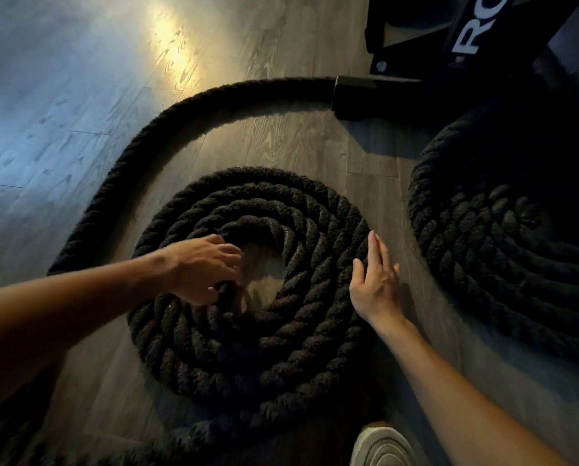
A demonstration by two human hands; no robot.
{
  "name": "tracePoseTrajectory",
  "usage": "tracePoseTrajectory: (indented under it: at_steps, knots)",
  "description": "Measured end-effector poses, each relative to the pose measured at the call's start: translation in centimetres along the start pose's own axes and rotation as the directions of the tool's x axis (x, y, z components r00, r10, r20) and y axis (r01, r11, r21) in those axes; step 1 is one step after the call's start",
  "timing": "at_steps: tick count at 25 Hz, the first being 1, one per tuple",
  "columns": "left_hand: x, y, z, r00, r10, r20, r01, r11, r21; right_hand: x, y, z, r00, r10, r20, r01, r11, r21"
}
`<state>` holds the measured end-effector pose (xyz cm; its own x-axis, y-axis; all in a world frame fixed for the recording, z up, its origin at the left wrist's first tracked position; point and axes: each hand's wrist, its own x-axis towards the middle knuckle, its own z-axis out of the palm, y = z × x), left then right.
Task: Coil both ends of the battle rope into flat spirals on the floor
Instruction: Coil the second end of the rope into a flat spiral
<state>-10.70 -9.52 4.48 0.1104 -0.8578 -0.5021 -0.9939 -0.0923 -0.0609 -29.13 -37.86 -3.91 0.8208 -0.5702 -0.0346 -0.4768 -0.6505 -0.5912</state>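
Note:
A thick black battle rope lies coiled in a flat spiral on the wood floor in the middle of the view, with a bare gap of floor at its centre. My left hand reaches into that centre, fingers curled round the innermost turn of rope. My right hand lies flat with straight fingers against the spiral's outer right edge. A loose length of rope arcs from the spiral's left side up toward the black equipment. A second coiled spiral lies at the right, in shadow.
Black gym equipment with white lettering stands at the upper right, its black base foot meeting the loose rope. A light shoe shows at the bottom edge. Grey wood-plank floor stretches to the upper left.

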Motion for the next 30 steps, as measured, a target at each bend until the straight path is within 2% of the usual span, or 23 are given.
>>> tracePoseTrajectory:
  at_steps: [2,3,7,9,11,13,15,18,20,22,24,27,28,30]
  knots:
    - [-0.5,-1.6,0.3,0.990,0.028,0.137,-0.041,0.995,0.096,0.3,0.4,-0.1,1.000,0.009,0.018,-0.009,1.000,-0.013]
    - [-0.4,-1.8,0.8,0.989,0.041,0.145,-0.059,0.990,0.124,0.5,0.6,-0.1,1.000,0.013,0.029,-0.013,1.000,-0.007]
    - [-0.1,-1.9,1.6,0.994,0.019,0.110,-0.042,0.977,0.210,0.4,0.9,0.1,1.000,0.010,0.012,-0.010,1.000,0.002]
    - [0.1,-0.7,2.0,0.998,-0.054,0.041,0.043,0.971,0.236,0.4,0.4,-0.2,1.000,0.022,0.018,-0.023,0.999,0.040]
    - [1.1,1.8,2.6,0.981,-0.171,-0.087,0.186,0.962,0.202,-0.3,-0.5,-0.4,0.996,0.084,0.000,-0.083,0.982,0.169]
    - [2.4,4.5,2.9,0.951,-0.267,-0.158,0.286,0.951,0.118,-3.1,-1.4,0.2,0.980,0.196,-0.031,-0.182,0.952,0.246]
    - [3.2,6.0,2.9,0.920,-0.362,-0.152,0.370,0.929,0.026,-8.3,-2.2,1.6,0.976,0.210,-0.063,-0.197,0.966,0.168]
    - [3.6,5.8,2.6,0.878,-0.471,-0.086,0.469,0.882,-0.048,-13.4,-3.0,3.0,0.991,0.133,-0.027,-0.132,0.991,0.034]
    - [4.0,5.5,2.2,0.847,-0.532,-0.027,0.527,0.844,-0.098,-12.6,-3.1,3.0,0.990,0.139,0.035,-0.140,0.990,0.029]
    - [4.3,5.6,2.0,0.812,-0.583,-0.031,0.571,0.804,-0.166,-10.1,-2.8,2.6,0.995,0.086,0.055,-0.087,0.996,0.017]
    - [4.0,4.9,1.9,0.806,-0.586,-0.084,0.556,0.797,-0.236,-6.8,-2.3,2.1,0.993,0.001,0.117,-0.003,1.000,0.015]
    - [1.7,1.3,1.6,0.884,-0.460,-0.084,0.396,0.832,-0.388,-1.7,-1.9,1.1,0.967,-0.089,0.241,0.087,0.996,0.019]
    - [0.8,0.0,1.6,0.913,-0.404,-0.058,0.363,0.869,-0.337,-0.5,-1.9,0.8,0.960,-0.094,0.264,0.096,0.995,0.005]
    - [-0.5,-1.7,2.6,0.937,-0.350,-0.008,0.349,0.936,-0.052,0.2,-2.5,0.8,0.963,-0.072,0.261,0.082,0.996,-0.028]
